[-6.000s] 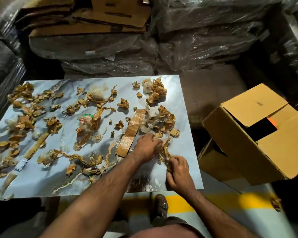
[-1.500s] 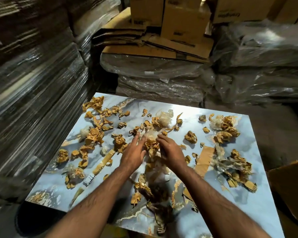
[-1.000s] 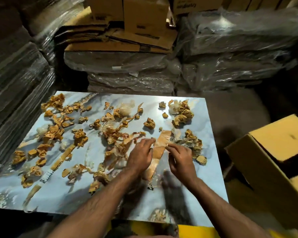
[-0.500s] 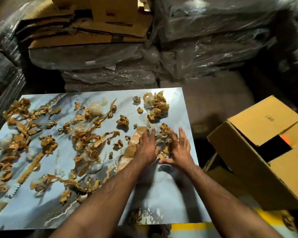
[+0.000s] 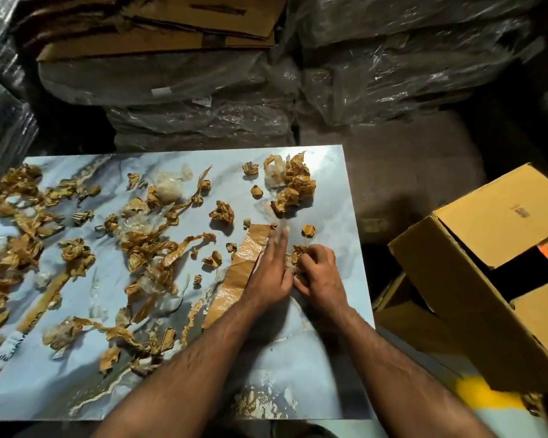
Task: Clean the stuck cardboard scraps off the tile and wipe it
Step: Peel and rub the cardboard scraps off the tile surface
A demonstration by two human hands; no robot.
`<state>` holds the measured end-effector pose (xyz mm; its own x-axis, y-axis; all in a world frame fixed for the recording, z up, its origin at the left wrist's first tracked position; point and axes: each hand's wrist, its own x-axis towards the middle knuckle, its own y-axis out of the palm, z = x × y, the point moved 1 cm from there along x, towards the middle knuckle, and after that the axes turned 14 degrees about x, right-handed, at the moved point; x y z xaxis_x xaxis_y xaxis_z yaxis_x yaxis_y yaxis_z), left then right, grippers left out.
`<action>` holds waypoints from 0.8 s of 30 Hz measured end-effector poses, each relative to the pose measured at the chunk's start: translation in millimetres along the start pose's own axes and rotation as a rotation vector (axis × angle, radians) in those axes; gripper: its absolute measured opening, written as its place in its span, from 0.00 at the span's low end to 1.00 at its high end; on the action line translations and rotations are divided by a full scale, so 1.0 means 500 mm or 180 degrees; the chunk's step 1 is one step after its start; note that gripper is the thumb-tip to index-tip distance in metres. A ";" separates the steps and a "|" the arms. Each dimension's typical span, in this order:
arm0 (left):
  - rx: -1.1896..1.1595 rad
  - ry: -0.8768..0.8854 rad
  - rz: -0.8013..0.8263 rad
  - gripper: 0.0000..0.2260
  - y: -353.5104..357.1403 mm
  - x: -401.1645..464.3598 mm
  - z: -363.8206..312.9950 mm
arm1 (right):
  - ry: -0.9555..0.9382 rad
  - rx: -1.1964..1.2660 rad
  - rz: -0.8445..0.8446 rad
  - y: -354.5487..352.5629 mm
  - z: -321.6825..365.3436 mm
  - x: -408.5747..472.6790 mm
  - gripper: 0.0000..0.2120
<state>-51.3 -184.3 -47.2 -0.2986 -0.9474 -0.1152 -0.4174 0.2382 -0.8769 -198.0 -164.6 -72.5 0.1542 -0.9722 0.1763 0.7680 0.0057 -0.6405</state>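
A glossy blue marbled tile (image 5: 314, 358) lies flat before me, strewn with several crumpled brown cardboard scraps (image 5: 159, 248) and bits of clear tape. A long brown strip of taped cardboard (image 5: 234, 279) sticks to the tile near its right side. My left hand (image 5: 271, 273) lies flat with straight fingers on the tile beside that strip. My right hand (image 5: 318, 276) has its fingers curled around a small clump of scraps (image 5: 298, 251) just right of the left hand. A heap of scraps (image 5: 293, 184) sits at the far right corner.
An open cardboard box (image 5: 475, 279) stands tilted to the right of the tile. Plastic-wrapped stacks (image 5: 377, 74) and flattened cartons (image 5: 159, 33) rise behind it. More wrapped pallets (image 5: 0, 121) are on the left. A yellow floor line (image 5: 481, 393) runs at the lower right.
Both hands had straight fingers spread over the scraps near the right edge; now my right hand has curled around a clump and both hands have drawn slightly toward me.
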 end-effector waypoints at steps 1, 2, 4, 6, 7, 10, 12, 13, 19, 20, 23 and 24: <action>-0.0077 0.0050 -0.0022 0.42 -0.002 0.002 -0.005 | 0.0008 0.0013 -0.0014 -0.002 0.002 0.000 0.18; -0.0161 0.0072 -0.0031 0.43 -0.002 0.006 -0.011 | 0.0010 0.0034 -0.0023 -0.005 0.006 0.001 0.18; -0.0241 0.0024 0.0096 0.41 0.005 0.020 -0.020 | 0.0035 0.0100 -0.0041 -0.008 0.007 0.002 0.22; -0.0107 -0.0030 0.0219 0.31 0.012 0.033 -0.022 | 0.0026 0.0118 -0.0056 -0.005 0.004 0.000 0.26; -0.0058 -0.0066 0.0192 0.27 0.010 0.038 -0.021 | 0.0001 0.0130 -0.0049 -0.002 0.002 -0.002 0.30; -0.0144 -0.0161 0.0061 0.21 -0.005 0.044 -0.023 | 0.0153 -0.0040 0.0170 0.006 0.001 -0.005 0.47; -0.0345 -0.0334 0.0028 0.17 -0.008 0.042 -0.035 | 0.0189 -0.0219 0.0225 0.008 0.006 -0.001 0.51; -0.0439 -0.0467 -0.0002 0.16 -0.008 0.039 -0.043 | 0.0168 -0.0265 0.0214 0.011 0.007 0.002 0.52; -0.0952 -0.0732 0.0096 0.37 -0.009 0.043 -0.041 | 0.0333 -0.0466 0.0090 0.017 0.016 0.015 0.43; -0.0867 -0.0644 0.0153 0.38 -0.009 0.040 -0.042 | 0.0399 -0.0342 -0.0106 0.016 0.022 0.017 0.34; 0.0464 -0.0126 -0.0192 0.27 -0.020 0.040 -0.041 | 0.0473 -0.0122 -0.0540 0.013 0.027 0.015 0.15; 0.0672 -0.0069 -0.0343 0.24 -0.025 0.046 -0.040 | 0.0412 -0.0177 -0.0530 0.012 0.024 0.011 0.13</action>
<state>-70.1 -204.6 -29.4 -0.2425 -0.9699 -0.0236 -0.2563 0.0875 -0.9626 -185.2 -166.9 -66.2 -0.0558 -0.9806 0.1878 0.7401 -0.1669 -0.6514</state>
